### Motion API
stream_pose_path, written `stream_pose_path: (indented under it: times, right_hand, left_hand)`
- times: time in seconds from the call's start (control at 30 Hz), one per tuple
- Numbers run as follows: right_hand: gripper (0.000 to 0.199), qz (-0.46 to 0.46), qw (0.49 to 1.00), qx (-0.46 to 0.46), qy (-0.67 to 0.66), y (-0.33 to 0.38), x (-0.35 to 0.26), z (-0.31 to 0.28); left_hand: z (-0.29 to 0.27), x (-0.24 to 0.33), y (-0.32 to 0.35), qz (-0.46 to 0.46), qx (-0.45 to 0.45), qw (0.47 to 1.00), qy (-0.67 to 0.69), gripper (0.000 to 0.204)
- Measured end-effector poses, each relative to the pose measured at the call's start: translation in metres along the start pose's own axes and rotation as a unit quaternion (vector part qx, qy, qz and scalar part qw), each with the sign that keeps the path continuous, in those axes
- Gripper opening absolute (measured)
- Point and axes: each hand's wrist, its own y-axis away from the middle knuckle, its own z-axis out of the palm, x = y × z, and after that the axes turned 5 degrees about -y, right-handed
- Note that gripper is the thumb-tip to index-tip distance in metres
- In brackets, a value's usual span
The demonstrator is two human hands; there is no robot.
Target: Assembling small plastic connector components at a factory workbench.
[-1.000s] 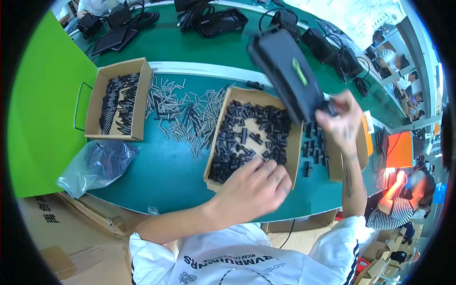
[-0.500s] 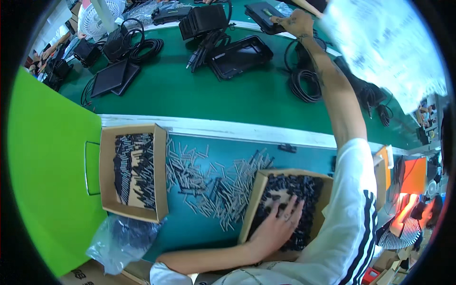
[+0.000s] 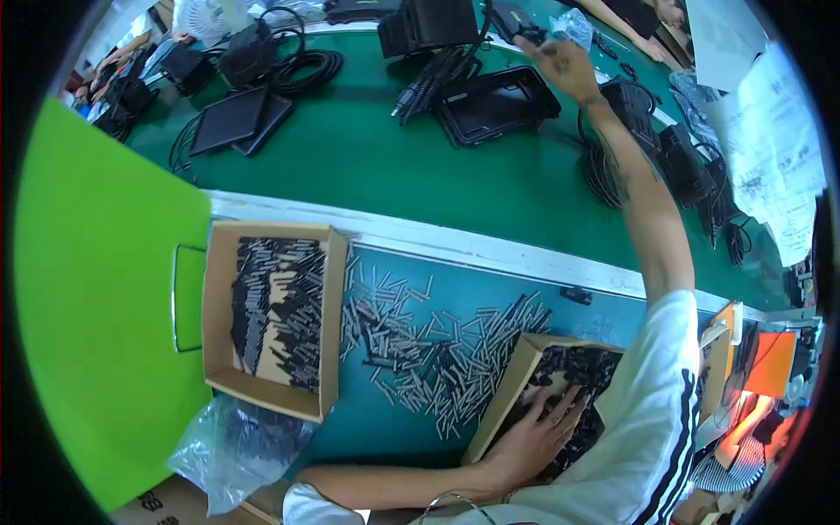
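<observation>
My right grip (image 3: 567,70) is out at the black case (image 3: 514,19) on the far counter (image 3: 367,175).
The step in hand looks like handling that case at arm's length; whether I pinch it or only touch it, I cannot tell. My left grip (image 3: 532,444) lies spread on black parts (image 3: 569,359) inside the cardboard box (image 3: 502,404). The next move, I judge, calls for keeping clear of the open black tray (image 3: 499,107).

a head-worn fisheye looks down and forward over the green worktop (image 3: 367,171).
</observation>
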Motion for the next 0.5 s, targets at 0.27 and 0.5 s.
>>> stream_pose_path:
  times: [0.27,0.5]
  right_hand:
    - [0.019,-0.263,0.956,-0.112,0.068,0.124,-0.076,-0.016]
    - [0.012,-0.131,0.983,-0.036,-0.127,0.215,-0.145,-0.133]
  left_hand:
    - [0.005,0.004,0.003,0.004,0.073,0.995,-0.061,0.055]
    - [-0.008,0.018,-0.002,-0.008,0.231,0.971,-0.062,0.045]
